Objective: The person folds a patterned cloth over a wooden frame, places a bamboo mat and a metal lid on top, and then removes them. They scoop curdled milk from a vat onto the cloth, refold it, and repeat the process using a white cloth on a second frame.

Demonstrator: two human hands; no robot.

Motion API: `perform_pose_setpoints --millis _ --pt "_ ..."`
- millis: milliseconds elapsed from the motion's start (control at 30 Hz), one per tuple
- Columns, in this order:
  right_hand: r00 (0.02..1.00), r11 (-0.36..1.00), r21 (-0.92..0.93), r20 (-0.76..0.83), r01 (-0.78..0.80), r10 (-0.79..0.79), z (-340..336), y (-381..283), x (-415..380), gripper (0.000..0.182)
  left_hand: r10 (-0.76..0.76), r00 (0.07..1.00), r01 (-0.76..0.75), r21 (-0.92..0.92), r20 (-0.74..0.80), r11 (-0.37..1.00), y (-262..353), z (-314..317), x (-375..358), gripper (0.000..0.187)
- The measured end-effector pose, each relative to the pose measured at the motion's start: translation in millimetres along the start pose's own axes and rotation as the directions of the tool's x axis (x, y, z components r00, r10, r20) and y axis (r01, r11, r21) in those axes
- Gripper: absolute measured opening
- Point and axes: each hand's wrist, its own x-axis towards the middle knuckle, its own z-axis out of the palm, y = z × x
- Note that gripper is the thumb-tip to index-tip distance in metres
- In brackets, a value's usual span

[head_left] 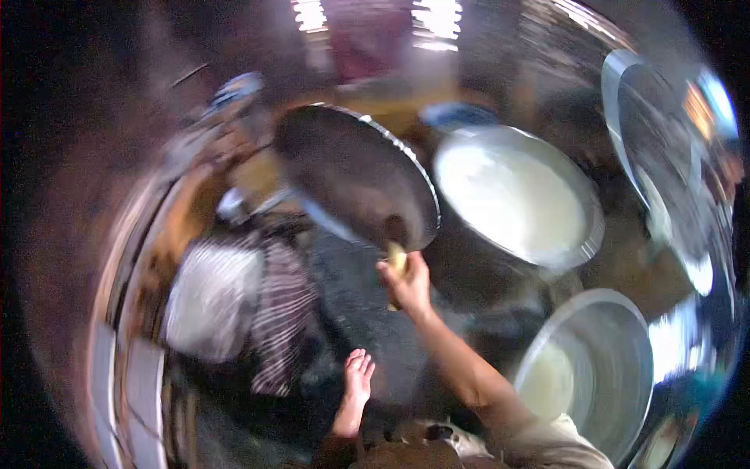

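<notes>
My right hand (408,283) is wrapped around the yellowish handle (398,259) of a short tool. Its dark, rounded end (396,228) lies over the lower part of a wide dark pan (344,168); blur hides whether they touch. Low in the view, in front of my body, my left hand (358,377) has its fingers stretched out and holds nothing. Right of the pan stands a large metal basin (591,227) with white liquid (508,195) in it.
Nearer on the right is a deep metal pot (617,375) with pale contents (549,383). A striped cloth (283,316) lies at the left beside a whitish bundle (211,301). A large round metal vessel (621,117) stands far right. Much is blurred.
</notes>
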Motion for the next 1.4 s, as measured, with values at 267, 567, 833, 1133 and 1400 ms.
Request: perform_pose_setpoints --millis 267,567,833,1133,1400 --pt "0.855 0.975 -0.038 -0.49 -0.218 0.172 -298.8 29.2 -72.5 0.027 -0.374 0.829 -0.112 0.779 0.415 0.617 -154.9 195.1 -9.0 0.036" --pt "-0.028 0.418 0.897 -0.426 -0.143 0.904 -401.1 181.8 -315.1 0.01 -0.356 0.836 -0.34 0.904 0.417 0.26 -243.0 297.9 7.4 0.039" --pt "-0.239 0.554 0.82 -0.571 -0.141 0.785 -456.7 290.6 -464.0 0.025 -0.156 0.904 -0.384 0.917 0.398 0.109 -203.5 292.7 14.0 0.052" --pt "-0.468 0.568 0.809 -0.565 -0.153 0.679 -568.9 435.2 -493.4 0.038 0.034 0.901 -0.428 0.9 0.432 -0.08 -143.8 293.5 14.2 0.055" --pt "-0.271 0.543 0.839 -0.533 -0.047 0.801 -619.1 453.8 -439.7 0.013 0.2 0.745 -0.473 0.715 0.637 -0.514 -140.8 296.6 -22.6 0.054"
